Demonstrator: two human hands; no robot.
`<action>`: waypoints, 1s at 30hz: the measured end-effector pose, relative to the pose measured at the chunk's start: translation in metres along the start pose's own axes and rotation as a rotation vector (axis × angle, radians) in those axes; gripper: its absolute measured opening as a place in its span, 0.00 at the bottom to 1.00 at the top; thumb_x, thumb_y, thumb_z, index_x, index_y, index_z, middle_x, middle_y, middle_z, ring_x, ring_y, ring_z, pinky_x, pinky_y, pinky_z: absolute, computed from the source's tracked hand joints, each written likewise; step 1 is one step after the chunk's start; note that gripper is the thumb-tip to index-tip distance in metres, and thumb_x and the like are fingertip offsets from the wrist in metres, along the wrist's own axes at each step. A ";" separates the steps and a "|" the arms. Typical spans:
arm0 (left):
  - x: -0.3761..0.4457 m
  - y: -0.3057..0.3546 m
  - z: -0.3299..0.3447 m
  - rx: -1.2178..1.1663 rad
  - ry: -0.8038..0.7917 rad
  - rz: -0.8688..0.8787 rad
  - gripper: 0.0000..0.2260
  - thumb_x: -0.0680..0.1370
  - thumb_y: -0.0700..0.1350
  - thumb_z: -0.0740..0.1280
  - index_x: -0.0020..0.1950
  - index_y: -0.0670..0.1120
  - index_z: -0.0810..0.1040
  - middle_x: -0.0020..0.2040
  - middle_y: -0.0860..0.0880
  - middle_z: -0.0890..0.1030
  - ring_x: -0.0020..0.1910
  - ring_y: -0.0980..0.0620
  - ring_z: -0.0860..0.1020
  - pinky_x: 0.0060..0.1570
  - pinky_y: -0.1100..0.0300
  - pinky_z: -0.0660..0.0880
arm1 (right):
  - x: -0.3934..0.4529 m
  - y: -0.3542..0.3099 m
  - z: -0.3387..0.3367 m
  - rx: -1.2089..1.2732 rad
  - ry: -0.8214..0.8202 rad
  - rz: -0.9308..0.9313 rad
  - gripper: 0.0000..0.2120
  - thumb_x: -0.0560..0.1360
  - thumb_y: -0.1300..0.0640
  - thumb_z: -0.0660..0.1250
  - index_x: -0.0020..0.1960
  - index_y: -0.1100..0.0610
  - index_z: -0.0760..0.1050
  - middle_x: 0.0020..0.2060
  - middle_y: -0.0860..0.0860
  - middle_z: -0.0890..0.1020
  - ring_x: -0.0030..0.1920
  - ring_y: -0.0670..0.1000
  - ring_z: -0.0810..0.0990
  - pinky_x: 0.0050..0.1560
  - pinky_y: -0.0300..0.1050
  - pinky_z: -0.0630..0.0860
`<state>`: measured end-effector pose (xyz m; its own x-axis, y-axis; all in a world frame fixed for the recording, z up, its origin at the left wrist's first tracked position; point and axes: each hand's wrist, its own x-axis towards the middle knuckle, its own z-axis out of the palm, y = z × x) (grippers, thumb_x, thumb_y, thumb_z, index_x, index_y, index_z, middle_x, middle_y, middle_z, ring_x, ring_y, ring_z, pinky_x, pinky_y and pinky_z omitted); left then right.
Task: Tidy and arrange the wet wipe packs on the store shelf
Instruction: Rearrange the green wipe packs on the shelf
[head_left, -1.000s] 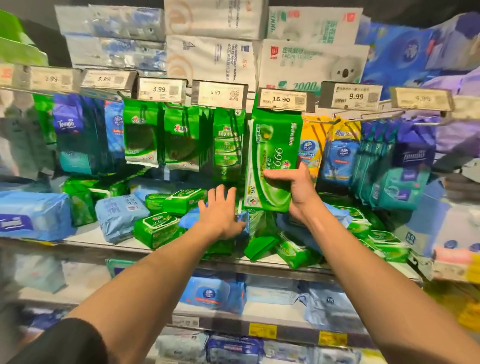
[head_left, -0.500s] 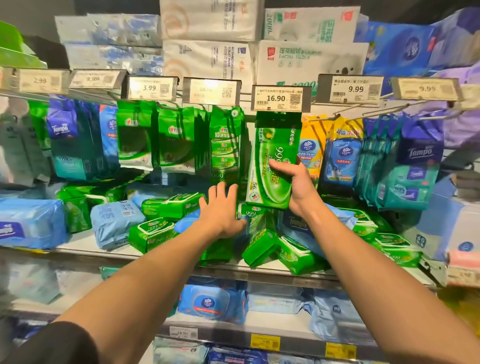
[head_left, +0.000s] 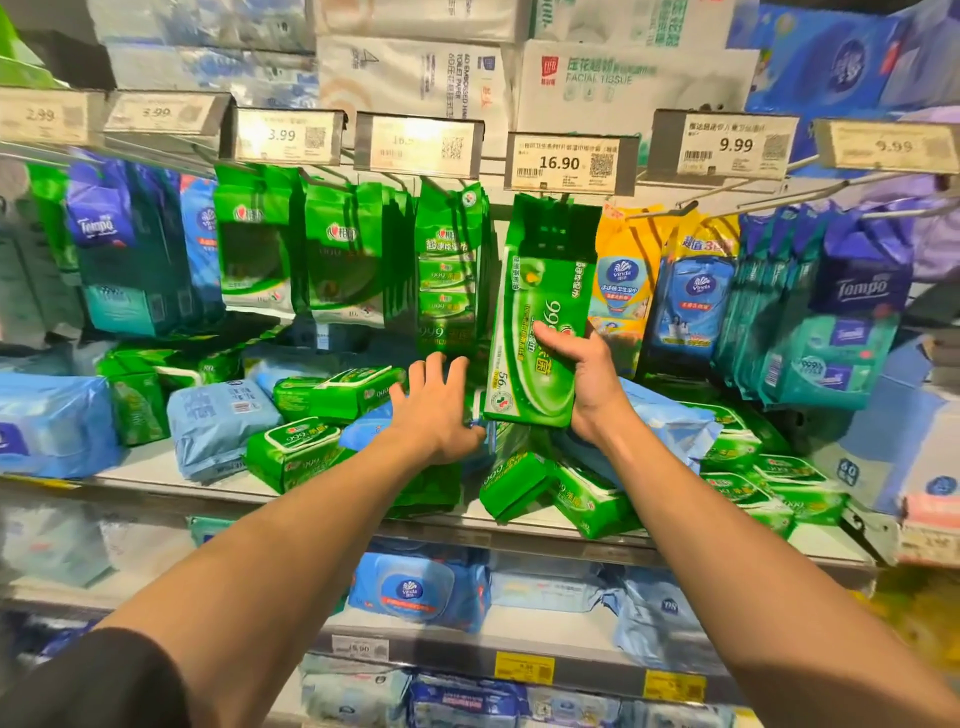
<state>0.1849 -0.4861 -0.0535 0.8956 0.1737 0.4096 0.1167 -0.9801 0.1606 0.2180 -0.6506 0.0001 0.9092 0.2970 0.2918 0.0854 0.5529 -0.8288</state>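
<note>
My right hand (head_left: 584, 382) grips the lower part of a tall green wet wipe pack (head_left: 545, 291), held upright with its top at the peg hook under the 16.90 price tag (head_left: 569, 163). My left hand (head_left: 439, 410) lies flat, fingers spread, on a blue pack (head_left: 366, 431) in the jumble of green packs (head_left: 296, 452) and blue packs on the shelf (head_left: 156, 467). More green packs (head_left: 514, 483) lie tipped over below my hands at the shelf's front edge.
Rows of green packs (head_left: 449, 260), yellow and blue Vinda packs (head_left: 623, 280) and Tempo packs (head_left: 857, 291) hang from pegs on both sides. Tissue boxes (head_left: 415, 73) are stacked above. A lower shelf holds blue packs (head_left: 415, 592).
My right hand has lifted the tall green pack higher toward the peg under the 16.90 tag. My left hand has stayed on the shelf pile.
</note>
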 end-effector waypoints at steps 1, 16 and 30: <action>0.000 0.001 0.000 0.001 0.005 0.003 0.42 0.71 0.60 0.70 0.77 0.49 0.52 0.74 0.45 0.56 0.72 0.42 0.55 0.67 0.37 0.61 | 0.000 0.001 -0.001 -0.006 0.019 0.015 0.28 0.65 0.63 0.75 0.63 0.68 0.74 0.53 0.64 0.82 0.48 0.62 0.83 0.55 0.65 0.78; -0.003 -0.001 0.006 0.007 0.002 -0.006 0.41 0.70 0.61 0.70 0.74 0.49 0.53 0.72 0.44 0.57 0.71 0.42 0.57 0.67 0.36 0.61 | -0.021 -0.014 0.008 0.085 -0.149 -0.080 0.25 0.66 0.63 0.73 0.62 0.69 0.75 0.54 0.66 0.80 0.52 0.64 0.80 0.59 0.67 0.75; -0.004 0.002 0.006 0.063 0.007 0.023 0.40 0.71 0.61 0.68 0.76 0.48 0.53 0.73 0.44 0.56 0.72 0.41 0.56 0.67 0.36 0.60 | 0.000 -0.029 0.007 -0.007 -0.037 0.021 0.32 0.65 0.60 0.74 0.66 0.70 0.72 0.58 0.67 0.78 0.52 0.64 0.80 0.60 0.66 0.75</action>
<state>0.1843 -0.4897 -0.0597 0.8952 0.1519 0.4190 0.1234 -0.9879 0.0944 0.2124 -0.6616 0.0273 0.8950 0.3373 0.2918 0.0696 0.5405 -0.8384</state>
